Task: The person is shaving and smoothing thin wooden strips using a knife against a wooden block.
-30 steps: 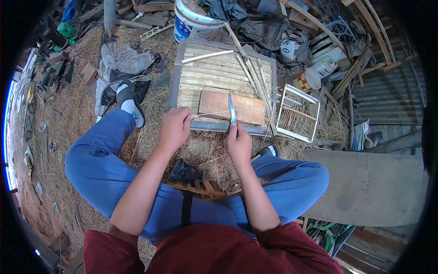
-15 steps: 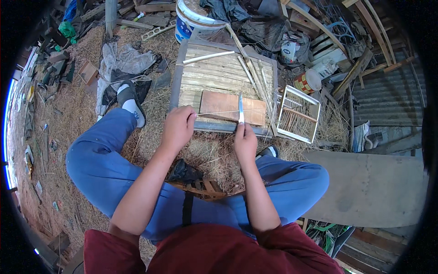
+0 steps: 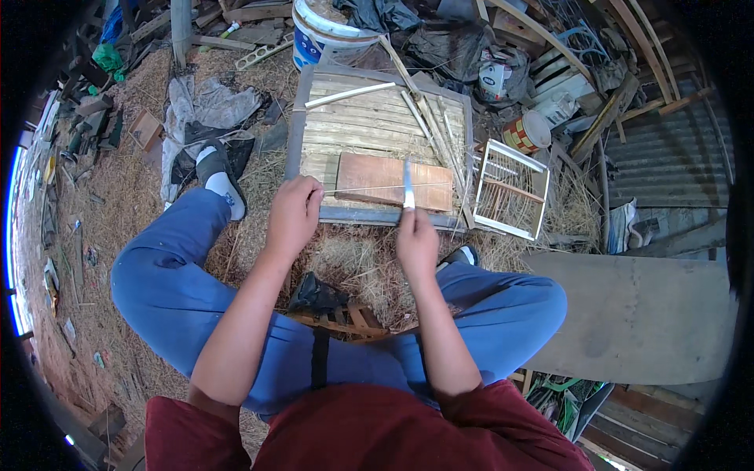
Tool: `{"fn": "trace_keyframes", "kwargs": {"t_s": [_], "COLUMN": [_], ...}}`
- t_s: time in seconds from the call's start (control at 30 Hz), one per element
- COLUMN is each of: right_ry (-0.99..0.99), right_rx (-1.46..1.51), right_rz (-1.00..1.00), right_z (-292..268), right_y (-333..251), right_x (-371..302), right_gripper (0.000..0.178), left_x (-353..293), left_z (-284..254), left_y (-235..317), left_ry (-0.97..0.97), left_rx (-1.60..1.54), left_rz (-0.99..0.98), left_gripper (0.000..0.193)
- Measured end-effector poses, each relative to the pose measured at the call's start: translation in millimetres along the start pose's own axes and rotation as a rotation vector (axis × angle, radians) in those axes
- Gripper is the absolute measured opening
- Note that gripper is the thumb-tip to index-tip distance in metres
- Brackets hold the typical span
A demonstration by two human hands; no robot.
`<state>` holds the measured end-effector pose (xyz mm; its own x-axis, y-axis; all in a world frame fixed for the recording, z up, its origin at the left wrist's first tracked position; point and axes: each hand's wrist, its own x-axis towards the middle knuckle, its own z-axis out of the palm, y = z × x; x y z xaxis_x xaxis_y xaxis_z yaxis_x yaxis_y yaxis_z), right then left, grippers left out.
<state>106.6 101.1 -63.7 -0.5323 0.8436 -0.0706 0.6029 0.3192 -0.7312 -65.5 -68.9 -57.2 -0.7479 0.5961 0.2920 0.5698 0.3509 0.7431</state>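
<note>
My left hand (image 3: 295, 213) pinches the near-left end of a thin wooden strip (image 3: 361, 188). The strip lies across a flat reddish-brown wooden block (image 3: 363, 169), which rests on a low slatted worktable (image 3: 334, 129) in front of me. In my right hand (image 3: 418, 245) is a knife (image 3: 408, 185), gripped by its handle at the table's near edge. Its blade points away from me and crosses the strip over the block. Whether the edge bites into the strip is too small to tell.
Several loose wooden strips (image 3: 349, 95) lie on the table. To its right stands a small white-framed slatted cage (image 3: 512, 190). A white and blue bucket (image 3: 318, 39) stands behind, and a large grey board (image 3: 636, 314) lies to my right. Straw covers the ground.
My left hand has shifted slightly left with the strip, relative to the block. The knife stays at nearly the same place over the block. The whole view has moved a little.
</note>
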Motion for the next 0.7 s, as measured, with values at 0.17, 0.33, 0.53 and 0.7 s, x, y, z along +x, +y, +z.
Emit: {"fn": "trace_keyframes", "kwargs": {"t_s": [0.17,0.33,0.53,0.7], "right_ry": [-0.183,0.018,-0.093,-0.177], "right_rx": [-0.053,0.071,-0.03,0.008], "right_rz": [-0.033,-0.042,-0.043,-0.044], "right_z": [13.3,-7.4,9.3,7.1], "right_y": [-24.4,9.1,-19.4,-27.7], "right_x": [-23.9,9.2,-20.6,-22.2], "right_gripper": [0.034,0.036,0.035,0.034], "left_x": [2.3,1.1,2.2,1.0], "left_z": [-0.2,0.1,1.8,1.0], "left_y": [1.6,2.3,4.1,5.6], "left_ry": [-0.004,-0.019,-0.014,-0.016], "left_rx": [-0.013,-0.022,-0.006,-0.038], "left_rz": [-0.006,0.003,0.013,0.012], "left_gripper": [0.007,0.006,0.006,0.006]}}
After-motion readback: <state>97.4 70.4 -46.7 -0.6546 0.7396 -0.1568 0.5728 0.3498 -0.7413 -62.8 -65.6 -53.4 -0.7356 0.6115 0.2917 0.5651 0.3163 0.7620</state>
